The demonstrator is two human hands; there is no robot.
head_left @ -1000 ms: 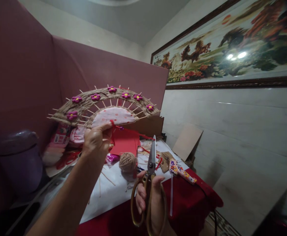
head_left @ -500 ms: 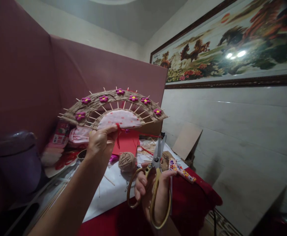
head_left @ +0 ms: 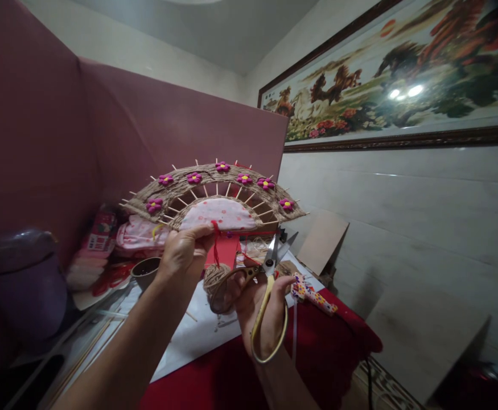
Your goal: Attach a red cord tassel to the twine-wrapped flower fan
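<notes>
1. Head view: left hand [head_left: 186, 247] pinches the lower edge of an arched fan [head_left: 180, 182], raised above the table; coarse twine weave, thin protruding sticks, smooth printed fabric centre.
2. Head view: soft-looking purple flowers [head_left: 153, 205] dot the band; red cord [head_left: 215, 250] dangles by the left thumb.
3. Head view: right hand [head_left: 260, 304] grips metal scissors [head_left: 269, 264] by rounded loops, digits spread, blades parted below the fan; contact with cord cannot be determined.

Tabletop [head_left: 329, 347]: dk red cloth [head_left: 214, 381], wht sheet [head_left: 193, 343] on top, red showing along nr & rt edges. Twine ball [head_left: 214, 277] approx. mid; flower-print gun-shaped tool [head_left: 315, 296] twd rt edge. Dk cup [head_left: 143, 279], thin sticks [head_left: 83, 357] twd L edge.
</notes>
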